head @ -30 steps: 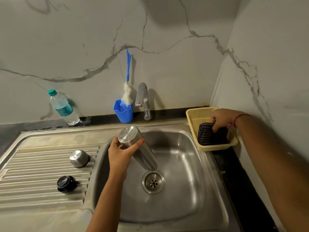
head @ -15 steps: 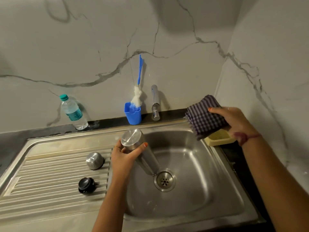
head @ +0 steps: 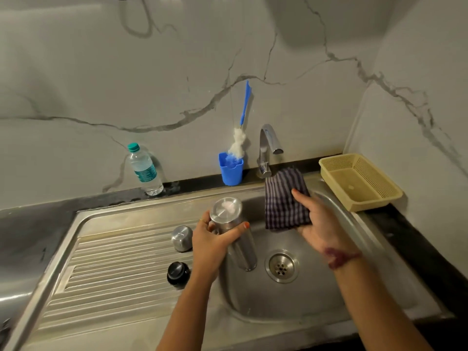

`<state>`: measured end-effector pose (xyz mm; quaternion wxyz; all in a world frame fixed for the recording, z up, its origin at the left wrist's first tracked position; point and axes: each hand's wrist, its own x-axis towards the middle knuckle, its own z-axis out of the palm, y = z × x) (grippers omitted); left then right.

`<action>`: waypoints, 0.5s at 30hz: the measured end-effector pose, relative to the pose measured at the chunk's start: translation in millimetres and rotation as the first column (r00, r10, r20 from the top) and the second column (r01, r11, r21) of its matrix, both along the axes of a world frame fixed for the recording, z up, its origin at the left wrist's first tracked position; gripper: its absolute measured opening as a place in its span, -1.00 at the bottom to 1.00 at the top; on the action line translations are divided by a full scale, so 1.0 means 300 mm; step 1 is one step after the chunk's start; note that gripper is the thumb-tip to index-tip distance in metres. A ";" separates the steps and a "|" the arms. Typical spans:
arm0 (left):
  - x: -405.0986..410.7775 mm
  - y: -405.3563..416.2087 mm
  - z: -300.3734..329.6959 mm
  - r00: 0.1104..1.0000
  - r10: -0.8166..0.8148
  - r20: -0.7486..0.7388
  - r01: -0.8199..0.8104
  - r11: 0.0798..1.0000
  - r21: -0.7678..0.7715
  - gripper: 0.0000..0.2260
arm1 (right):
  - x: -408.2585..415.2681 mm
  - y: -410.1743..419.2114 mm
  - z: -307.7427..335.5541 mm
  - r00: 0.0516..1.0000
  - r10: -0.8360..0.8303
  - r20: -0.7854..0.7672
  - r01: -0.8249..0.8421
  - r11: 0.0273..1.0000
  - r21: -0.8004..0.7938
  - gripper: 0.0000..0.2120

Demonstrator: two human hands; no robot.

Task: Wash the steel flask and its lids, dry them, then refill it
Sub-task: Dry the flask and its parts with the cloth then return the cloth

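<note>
My left hand grips the steel flask upside down over the sink basin, its flat base toward me and its mouth pointing down near the drain. Just right of the flask, my right hand holds a folded checked purple cloth. The steel lid and the black inner lid sit on the ribbed drainboard, left of my left hand.
A plastic water bottle stands against the back wall. A blue cup with a bottle brush sits beside the tap. A yellow plastic basket rests on the dark counter at the right, by the side wall.
My right hand lifted the checked cloth out of the yellow basket and brought it left, over the sink, close to the flask. My left hand kept hold of the inverted flask.
</note>
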<state>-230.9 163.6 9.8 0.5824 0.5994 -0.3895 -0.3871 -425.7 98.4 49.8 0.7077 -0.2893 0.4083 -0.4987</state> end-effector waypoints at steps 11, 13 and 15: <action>0.016 -0.025 0.020 0.988 -0.097 0.121 0.103 0.994 -0.045 -0.69 | 0.237 0.002 0.036 0.301 -0.355 -0.885 -0.851 0.319 -0.417 -0.51; 0.018 -0.031 0.015 0.988 -0.082 0.132 0.088 0.995 -0.040 -0.72 | 0.216 -0.007 0.027 0.357 -0.344 -0.868 -0.871 0.212 -0.442 -0.50; 0.017 -0.035 0.020 0.987 -0.096 0.130 0.102 0.994 -0.039 -0.69 | 0.179 -0.019 0.021 0.432 -0.301 -0.850 -0.854 0.165 -0.493 -0.52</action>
